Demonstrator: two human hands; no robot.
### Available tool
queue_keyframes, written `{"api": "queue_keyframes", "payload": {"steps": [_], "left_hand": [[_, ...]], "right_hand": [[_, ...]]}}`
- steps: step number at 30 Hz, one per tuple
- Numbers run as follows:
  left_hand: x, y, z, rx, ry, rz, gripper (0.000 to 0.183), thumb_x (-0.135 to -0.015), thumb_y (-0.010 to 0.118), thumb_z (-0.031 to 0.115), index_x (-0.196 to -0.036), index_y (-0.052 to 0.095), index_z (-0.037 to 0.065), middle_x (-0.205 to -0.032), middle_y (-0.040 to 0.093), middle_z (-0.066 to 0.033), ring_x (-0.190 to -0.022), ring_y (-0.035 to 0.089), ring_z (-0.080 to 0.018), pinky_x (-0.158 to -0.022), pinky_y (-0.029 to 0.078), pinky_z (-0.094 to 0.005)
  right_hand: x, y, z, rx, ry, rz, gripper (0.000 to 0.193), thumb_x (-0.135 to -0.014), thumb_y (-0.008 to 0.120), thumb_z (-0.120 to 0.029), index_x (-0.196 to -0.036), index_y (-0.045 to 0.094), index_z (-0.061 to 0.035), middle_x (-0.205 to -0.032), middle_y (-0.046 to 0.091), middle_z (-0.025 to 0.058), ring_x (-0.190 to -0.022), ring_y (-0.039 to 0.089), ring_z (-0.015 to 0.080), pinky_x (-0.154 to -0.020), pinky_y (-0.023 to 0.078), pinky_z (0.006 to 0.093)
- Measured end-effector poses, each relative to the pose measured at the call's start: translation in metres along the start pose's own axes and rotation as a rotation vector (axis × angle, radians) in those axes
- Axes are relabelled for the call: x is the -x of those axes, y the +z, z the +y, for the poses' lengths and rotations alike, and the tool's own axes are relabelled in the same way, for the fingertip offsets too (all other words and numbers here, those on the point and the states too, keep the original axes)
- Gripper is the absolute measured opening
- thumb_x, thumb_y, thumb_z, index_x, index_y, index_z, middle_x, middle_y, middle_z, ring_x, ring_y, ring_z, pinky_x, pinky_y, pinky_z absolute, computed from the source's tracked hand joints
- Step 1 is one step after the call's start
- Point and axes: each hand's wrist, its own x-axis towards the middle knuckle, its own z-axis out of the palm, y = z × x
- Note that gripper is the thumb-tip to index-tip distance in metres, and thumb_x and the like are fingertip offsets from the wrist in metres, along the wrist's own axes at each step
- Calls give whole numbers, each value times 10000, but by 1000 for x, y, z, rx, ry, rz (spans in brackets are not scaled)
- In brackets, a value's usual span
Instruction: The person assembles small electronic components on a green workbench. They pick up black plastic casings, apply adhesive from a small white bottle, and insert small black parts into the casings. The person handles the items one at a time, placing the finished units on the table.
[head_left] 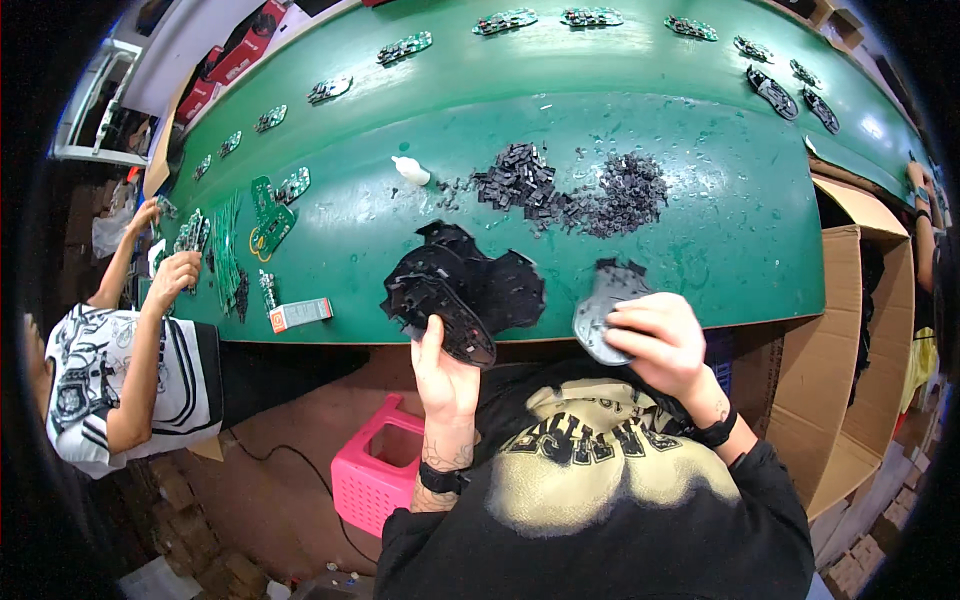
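My left hand [443,380] is closed on a black moulded plastic shell [462,325], gripping its near end. Other black plastic shells [515,290] lie behind and beside it at the table's front edge, partly covered. In my right hand [665,340] is a grey rounded plastic shell [593,325], its fingers wrapped over the right side. Beyond both hands lie a heap of small black rectangular pieces [515,180] and a heap of finer black parts [630,195]. A white squeeze bottle [411,170] lies left of these heaps.
Green circuit boards [404,48] line the far part of the green table [350,220]. Black shells [771,92] sit far right. At the left, another person's hands [175,280] handle boards. A cardboard box [830,340] stands right; a pink stool [375,470] is below.
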Motion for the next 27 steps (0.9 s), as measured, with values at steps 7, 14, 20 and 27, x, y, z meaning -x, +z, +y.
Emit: {"api": "queue_keyframes", "payload": {"steps": [7, 14, 20, 27], "left_hand": [[-4, 18, -9, 163, 43, 2, 290, -979, 476, 185, -1231, 548, 61, -1219, 614, -79, -1116, 574, -218, -1010, 432, -403], [6, 31, -32, -38, -56, -248, 407, -945, 519, 154, -1341, 441, 101, -1301, 532, -57, -1180, 519, -242, -1022, 417, -429], [2, 51, -53, -193, -213, -466, 501, -875, 594, 19, -1338, 409, 65, -1256, 538, -102, -1148, 541, -242, -986, 454, -412], [0, 78, -80, -507, -316, -607, 506, -871, 642, 28, -1314, 399, 17, -1216, 562, -96, -1119, 537, -181, -985, 428, -339]], "right_hand": [[-14, 32, -5, -74, 76, -299, 399, -667, 658, -8, -1064, 632, -37, -1151, 614, 123, -1139, 553, 324, -985, 424, 453], [-16, 19, -10, -996, 886, 215, 283, -785, 735, -46, -983, 531, -47, -1044, 551, 34, -911, 574, 88, -842, 486, 265], [-3, 7, -7, -957, 978, 583, 338, -835, 665, -18, -1109, 472, -58, -1060, 487, 10, -819, 534, 49, -709, 489, 212], [22, -28, 28, -700, 1030, 847, 170, -909, 629, -133, -1063, 583, -78, -874, 541, -81, -695, 447, -17, -559, 343, 142]]}}
